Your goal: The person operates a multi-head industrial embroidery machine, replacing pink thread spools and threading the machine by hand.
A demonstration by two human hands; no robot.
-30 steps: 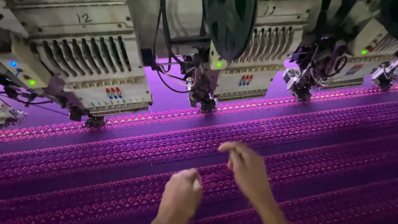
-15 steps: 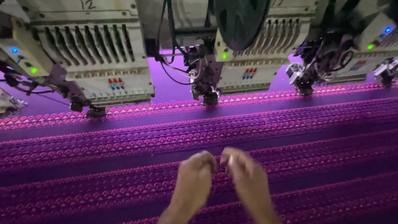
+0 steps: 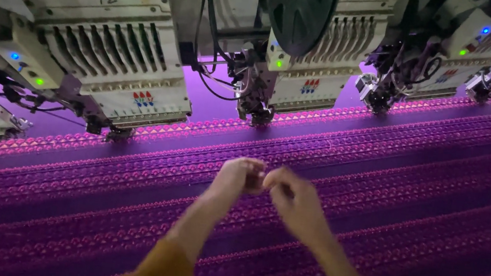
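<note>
1. Hands have closed together since a second ago: the left hand and right hand, then apart over the purple embroidered fabric, now meet fingertip to fingertip just above it.
2. Grip: both hands are curled, fingers pinched toward each other at the point of contact. Whatever sits between them, perhaps a thread, is too fine to see, so I cannot tell what they hold.
3. Position: the pinch hovers at the middle of the view, at about 6 o'clock from the centre embroidery head, well short of its needle area.
4. Meaning: I judge the work has passed from reaching to fine handling at the cloth's stitched rows.
5. Surroundings: another embroidery head stands at 10 o'clock, a further one at 2 o'clock.
</note>
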